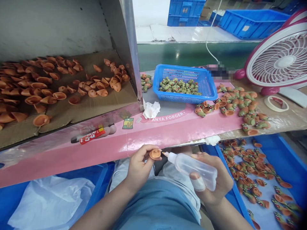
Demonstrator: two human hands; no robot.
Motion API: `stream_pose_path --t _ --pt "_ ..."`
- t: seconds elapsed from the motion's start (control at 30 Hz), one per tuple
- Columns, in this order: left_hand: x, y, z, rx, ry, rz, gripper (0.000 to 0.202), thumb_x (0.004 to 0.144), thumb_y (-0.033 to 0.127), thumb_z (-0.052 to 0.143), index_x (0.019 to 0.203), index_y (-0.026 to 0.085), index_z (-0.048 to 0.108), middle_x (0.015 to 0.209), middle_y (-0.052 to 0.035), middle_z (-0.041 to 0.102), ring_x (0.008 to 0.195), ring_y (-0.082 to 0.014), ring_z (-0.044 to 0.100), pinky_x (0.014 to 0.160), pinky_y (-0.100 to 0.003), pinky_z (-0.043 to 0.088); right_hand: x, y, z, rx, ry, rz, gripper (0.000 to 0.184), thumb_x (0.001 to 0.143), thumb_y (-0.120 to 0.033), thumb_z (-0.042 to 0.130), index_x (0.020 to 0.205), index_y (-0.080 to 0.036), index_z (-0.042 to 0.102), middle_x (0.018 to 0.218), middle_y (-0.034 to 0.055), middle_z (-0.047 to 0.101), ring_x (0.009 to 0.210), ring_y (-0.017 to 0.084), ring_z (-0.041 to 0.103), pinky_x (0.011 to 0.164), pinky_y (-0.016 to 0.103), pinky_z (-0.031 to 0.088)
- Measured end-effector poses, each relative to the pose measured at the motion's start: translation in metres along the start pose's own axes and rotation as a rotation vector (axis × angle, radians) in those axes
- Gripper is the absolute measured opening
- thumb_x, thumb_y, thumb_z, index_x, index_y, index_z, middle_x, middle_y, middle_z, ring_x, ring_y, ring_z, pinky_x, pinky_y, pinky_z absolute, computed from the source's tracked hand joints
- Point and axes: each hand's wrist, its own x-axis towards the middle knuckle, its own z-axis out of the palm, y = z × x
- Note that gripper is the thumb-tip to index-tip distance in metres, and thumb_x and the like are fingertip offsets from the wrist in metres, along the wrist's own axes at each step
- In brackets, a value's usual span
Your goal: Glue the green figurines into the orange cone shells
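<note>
Pinched in the fingers of my left hand (141, 164) is a small orange-brown hollow piece (155, 154), its open side facing up. My right hand (214, 179) is wrapped round a translucent squeeze bottle (196, 169) with a narrow nozzle. The bottle lies tilted almost flat, its tip close to the rim of the small piece; I cannot tell whether they touch. A white wrap covers part of one right finger. Both hands are over my lap, in front of the pink table edge.
Many similar orange pieces (48, 99) lie on cardboard at left. A blue basket (184, 97) holds green parts. Green-and-orange figures (249, 102) lie near a tape roll (276, 104) and a fan (283, 60). More fill a blue tray (285, 156); a red lighter-like item (92, 135) sits left.
</note>
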Motion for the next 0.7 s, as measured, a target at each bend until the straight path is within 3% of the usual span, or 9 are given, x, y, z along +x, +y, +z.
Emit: stream_pose_path --t 0.27,0.47,0.7 --pt "0.0008 0.001 0.0019 0.013 -0.002 0.001 0.007 0.075 0.018 0.054 0.08 0.017 0.06 0.076 -0.0003 0.067 0.063 -0.0109 0.064 0.062 -0.02 0.053 -0.0007 -0.0006 0.0022 0.034 0.017 -0.028 0.036 0.068 -0.025 0.062 0.101 -0.013 0.056 0.08 0.0062 0.06 0.069 0.018 0.058 0.06 0.031 0.05" --pt "0.0014 0.0001 0.0016 0.029 -0.003 0.014 0.01 0.074 0.014 0.053 0.081 0.017 0.061 0.075 -0.0003 0.066 0.062 -0.0109 0.063 0.061 -0.02 0.052 -0.0012 -0.0034 0.004 0.07 0.006 -0.032 0.037 0.069 -0.022 0.061 0.104 -0.012 0.055 0.083 0.0057 0.059 0.073 0.017 0.058 0.068 0.032 0.049" --pt "0.0004 -0.0004 0.0021 0.042 -0.012 0.029 0.01 0.074 0.014 0.055 0.081 0.017 0.061 0.077 -0.0012 0.067 0.069 -0.0118 0.064 0.064 -0.019 0.051 0.003 -0.0086 0.0068 0.091 -0.023 -0.053 0.039 0.069 -0.021 0.061 0.105 -0.011 0.054 0.082 0.006 0.058 0.073 0.018 0.056 0.062 0.03 0.048"
